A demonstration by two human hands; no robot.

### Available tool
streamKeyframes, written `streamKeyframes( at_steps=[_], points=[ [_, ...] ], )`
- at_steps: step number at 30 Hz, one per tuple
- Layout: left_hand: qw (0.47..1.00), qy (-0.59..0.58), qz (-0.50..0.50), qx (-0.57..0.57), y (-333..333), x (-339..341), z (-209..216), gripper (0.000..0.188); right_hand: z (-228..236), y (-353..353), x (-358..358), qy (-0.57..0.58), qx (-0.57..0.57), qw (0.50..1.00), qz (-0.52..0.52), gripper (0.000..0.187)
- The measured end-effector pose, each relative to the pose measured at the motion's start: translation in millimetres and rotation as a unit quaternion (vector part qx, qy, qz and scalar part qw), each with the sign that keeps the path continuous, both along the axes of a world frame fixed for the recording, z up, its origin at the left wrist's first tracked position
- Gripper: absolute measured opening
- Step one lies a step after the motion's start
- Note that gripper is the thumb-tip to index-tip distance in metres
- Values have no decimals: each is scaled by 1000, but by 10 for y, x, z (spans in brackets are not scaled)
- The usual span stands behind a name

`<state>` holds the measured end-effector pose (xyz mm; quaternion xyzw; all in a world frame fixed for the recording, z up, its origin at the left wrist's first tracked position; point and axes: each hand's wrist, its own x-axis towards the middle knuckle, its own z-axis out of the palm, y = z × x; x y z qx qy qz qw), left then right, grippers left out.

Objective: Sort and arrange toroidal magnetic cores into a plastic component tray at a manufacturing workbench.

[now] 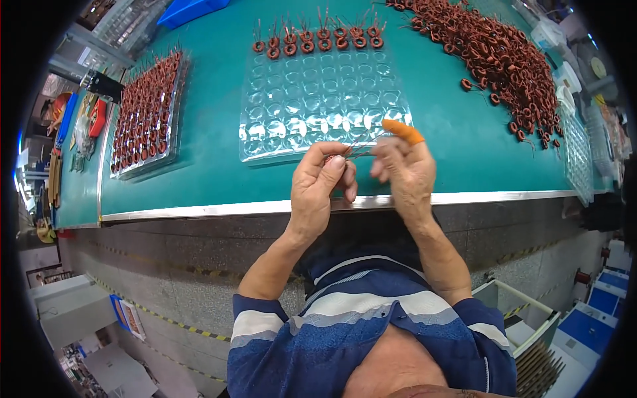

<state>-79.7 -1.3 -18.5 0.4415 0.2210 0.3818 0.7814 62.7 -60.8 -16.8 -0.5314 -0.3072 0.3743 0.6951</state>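
Observation:
My left hand (317,178) pinches a small red-brown wire-wound ring coil (329,159) between thumb and fingers, mostly covering it. Thin wire leads (358,154) stick out of the coil to the right. My right hand (406,171), slightly blurred, has thumb and fingers closed at the ends of those leads. An orange finger cot (403,131) covers its raised index finger. Just beyond both hands lies a clear plastic tray (265,147) with round pockets. Along its far side stand ring coils (324,45) with their leads pointing up and away.
A big heap of loose coils (497,56) spreads over the right of the green table (458,159). At left, a stacked tray full of coils (147,113) stands near a black cylindrical device (101,85). A blue bin (192,10) sits at the far edge. Clear trays (577,156) lean at right.

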Motion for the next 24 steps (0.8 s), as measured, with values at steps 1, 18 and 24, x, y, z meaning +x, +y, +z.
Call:
streamKeyframes(
  at_steps=[1, 18, 24],
  points=[
    [1000, 1, 5, -2, 29, -34, 52, 19, -25, -19, 78, -18, 20, 1000, -5, 35],
    [835, 306, 262, 375, 2472, -274, 132, 15, 69, 664, 2071, -694, -54, 710, -106, 29],
    [755, 414, 228, 455, 2791, -41, -112, 18, 175, 674, 2156, -709, -44, 697, -96, 27]
  ],
)
